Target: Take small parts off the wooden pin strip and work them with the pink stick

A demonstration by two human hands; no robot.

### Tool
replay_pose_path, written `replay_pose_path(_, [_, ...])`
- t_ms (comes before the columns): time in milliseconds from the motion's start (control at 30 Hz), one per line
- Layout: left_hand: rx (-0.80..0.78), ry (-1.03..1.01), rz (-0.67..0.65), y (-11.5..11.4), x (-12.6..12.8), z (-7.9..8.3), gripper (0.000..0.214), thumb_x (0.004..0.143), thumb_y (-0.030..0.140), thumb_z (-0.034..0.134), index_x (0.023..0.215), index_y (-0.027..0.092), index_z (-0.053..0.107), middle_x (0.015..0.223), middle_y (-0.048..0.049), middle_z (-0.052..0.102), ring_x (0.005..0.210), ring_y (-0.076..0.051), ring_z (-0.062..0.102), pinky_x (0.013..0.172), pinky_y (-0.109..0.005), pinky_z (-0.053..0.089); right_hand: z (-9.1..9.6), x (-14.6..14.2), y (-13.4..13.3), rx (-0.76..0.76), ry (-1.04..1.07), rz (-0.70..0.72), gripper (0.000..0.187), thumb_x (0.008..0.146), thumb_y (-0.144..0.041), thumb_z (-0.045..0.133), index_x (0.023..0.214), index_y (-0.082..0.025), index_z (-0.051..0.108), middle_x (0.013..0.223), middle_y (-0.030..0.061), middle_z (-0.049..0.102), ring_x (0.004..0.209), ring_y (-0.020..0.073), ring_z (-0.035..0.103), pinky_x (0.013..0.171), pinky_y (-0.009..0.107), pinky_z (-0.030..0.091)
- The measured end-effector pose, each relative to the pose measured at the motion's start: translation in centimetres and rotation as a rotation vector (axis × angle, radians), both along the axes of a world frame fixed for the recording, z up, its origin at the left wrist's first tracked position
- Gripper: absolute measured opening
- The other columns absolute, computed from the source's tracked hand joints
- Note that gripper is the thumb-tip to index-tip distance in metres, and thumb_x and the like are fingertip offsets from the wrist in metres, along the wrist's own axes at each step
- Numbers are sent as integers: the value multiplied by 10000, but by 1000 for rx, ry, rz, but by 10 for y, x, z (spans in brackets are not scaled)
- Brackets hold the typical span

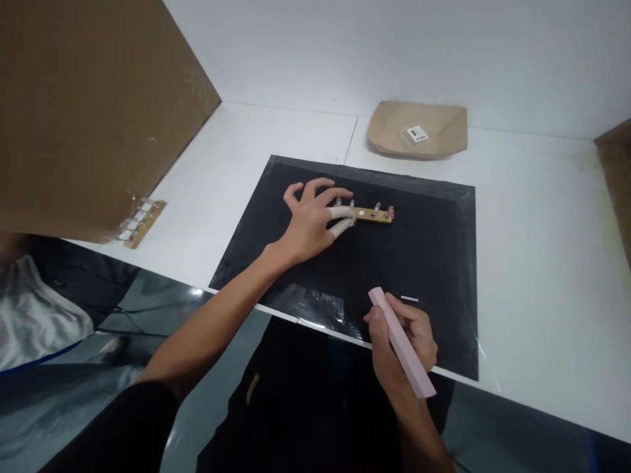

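On a black mat (424,249) lies a narrow wooden strip (372,216) with several small clear upright pieces and a reddish one at its right end. My left hand (310,223) reaches over the strip's left part. White covers sheathe its thumb and index finger, whose tips come together at the strip; what they pinch is hidden. Its other fingers are spread. Near the mat's front edge, my right hand (409,335) is wrapped round a long pale pink bar (405,349), held tilted. A small white sliver (409,299) lies just beyond this hand.
A brown paper tray (444,128) stands at the back with a small labelled clear packet (415,135) in it. At left, a large brown board (89,118) rises beside another wooden strip (145,225). A person's light clothing (39,315) shows at far left.
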State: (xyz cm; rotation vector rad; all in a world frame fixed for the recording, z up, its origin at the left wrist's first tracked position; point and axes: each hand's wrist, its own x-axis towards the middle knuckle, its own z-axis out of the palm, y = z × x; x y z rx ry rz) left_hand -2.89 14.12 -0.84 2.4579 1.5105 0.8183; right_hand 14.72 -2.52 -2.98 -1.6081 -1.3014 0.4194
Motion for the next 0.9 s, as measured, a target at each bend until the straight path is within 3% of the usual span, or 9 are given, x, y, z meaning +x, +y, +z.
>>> replay_pose_path(100, [-43,45,-127,27,8,0,134,957,258,659,967,295,787,1377,-22,694,1447,-331,428,1158,-605,69,4,-5,-1,-5,70,-34,264,925,-404,702,1043,-168,697,736,17,760,628,141,741,613,190,584])
replay_pose_path(200, [-66,56,-180,38,15,0,137,945,241,657,965,278,788,1351,-41,702,1455,-344,409,1168,-612,57,4,-10,-2,10,113,-32,252,921,-399,705,1029,-171,691,720,12,754,610,136,734,591,180,577])
replay_pose_path(700, [-117,50,-150,48,21,-8,64,909,244,719,905,252,782,1328,-64,707,1449,-375,401,1154,-674,58,-8,-9,-7,-40,140,62,260,889,-394,724,1053,-194,697,735,11,748,592,160,717,605,251,602])
replay_pose_path(900, [-121,64,-142,50,17,-3,36,868,246,771,901,232,772,1351,-77,692,1464,-390,384,1163,-675,48,-10,-10,-9,-29,132,93,217,900,-344,711,1067,-206,690,760,-2,756,596,155,724,567,235,582])
